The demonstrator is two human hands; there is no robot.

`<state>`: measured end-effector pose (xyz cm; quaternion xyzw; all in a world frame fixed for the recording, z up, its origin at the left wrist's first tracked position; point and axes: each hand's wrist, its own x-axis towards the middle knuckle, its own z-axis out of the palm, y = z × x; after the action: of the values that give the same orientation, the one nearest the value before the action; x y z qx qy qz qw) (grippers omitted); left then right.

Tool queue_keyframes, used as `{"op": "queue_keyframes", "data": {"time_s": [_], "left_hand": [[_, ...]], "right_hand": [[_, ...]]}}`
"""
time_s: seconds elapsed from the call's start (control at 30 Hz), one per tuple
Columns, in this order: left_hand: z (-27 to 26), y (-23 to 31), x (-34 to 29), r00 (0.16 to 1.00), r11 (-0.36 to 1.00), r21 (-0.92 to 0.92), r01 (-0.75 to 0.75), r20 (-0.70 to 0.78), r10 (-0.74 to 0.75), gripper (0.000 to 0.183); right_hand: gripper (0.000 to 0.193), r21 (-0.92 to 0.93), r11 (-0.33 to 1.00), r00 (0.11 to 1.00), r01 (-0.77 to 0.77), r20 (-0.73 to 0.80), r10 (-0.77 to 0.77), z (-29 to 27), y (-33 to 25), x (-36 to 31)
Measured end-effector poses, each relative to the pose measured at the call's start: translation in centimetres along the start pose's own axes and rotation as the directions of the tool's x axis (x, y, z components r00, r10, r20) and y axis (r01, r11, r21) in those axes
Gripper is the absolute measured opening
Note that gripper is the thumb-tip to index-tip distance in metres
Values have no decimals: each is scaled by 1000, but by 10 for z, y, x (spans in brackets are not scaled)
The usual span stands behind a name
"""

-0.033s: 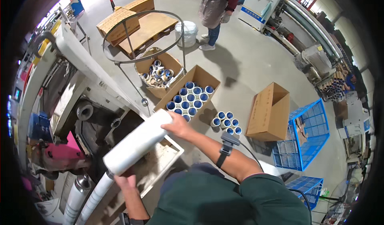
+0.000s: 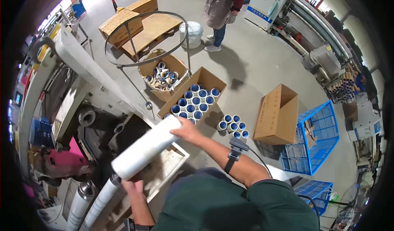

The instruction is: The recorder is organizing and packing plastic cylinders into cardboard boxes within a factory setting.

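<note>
A thick white roll [image 2: 143, 151], which looks like wound plastic film, is held aslant between my two hands in front of the machine. My right hand [image 2: 185, 130] grips its upper right end, thumb on the outside and some fingers out of sight. My left hand [image 2: 133, 186] is at the lower left end, with its fingers partly hidden beneath the roll. Just below that end, two long white-wrapped shafts [image 2: 100, 200] lie side by side, one with a bare metal tip [image 2: 85, 188].
A carton [image 2: 213, 85] holds several upright rolls with blue cores; more blue-cored rolls [image 2: 234, 126] stand on the floor. Behind are a scrap box [image 2: 152, 66] and a metal hoop stand [image 2: 119, 63]. To the right are an open carton [image 2: 266, 122] and blue crates [image 2: 318, 149]. A person [image 2: 219, 17] stands farther back.
The white roll and both my hands have shifted slightly to the right. My hold on the roll looks the same.
</note>
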<state>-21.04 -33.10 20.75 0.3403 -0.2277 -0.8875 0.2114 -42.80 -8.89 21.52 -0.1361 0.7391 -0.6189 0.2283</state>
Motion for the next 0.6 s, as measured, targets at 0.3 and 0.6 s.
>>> {"op": "queue_keyframes", "data": {"time_s": [0.3,0.6], "left_hand": [[34,-115,66,940,835,433,341,-143,-310,27],[157,-231,164,912,630,723,284,-1,-410,42]], "right_hand": [[29,162,958,940,-238,-209,268,-113,110,-31],[22,376,822,736,-427,-385,558,-210,187,4]]}}
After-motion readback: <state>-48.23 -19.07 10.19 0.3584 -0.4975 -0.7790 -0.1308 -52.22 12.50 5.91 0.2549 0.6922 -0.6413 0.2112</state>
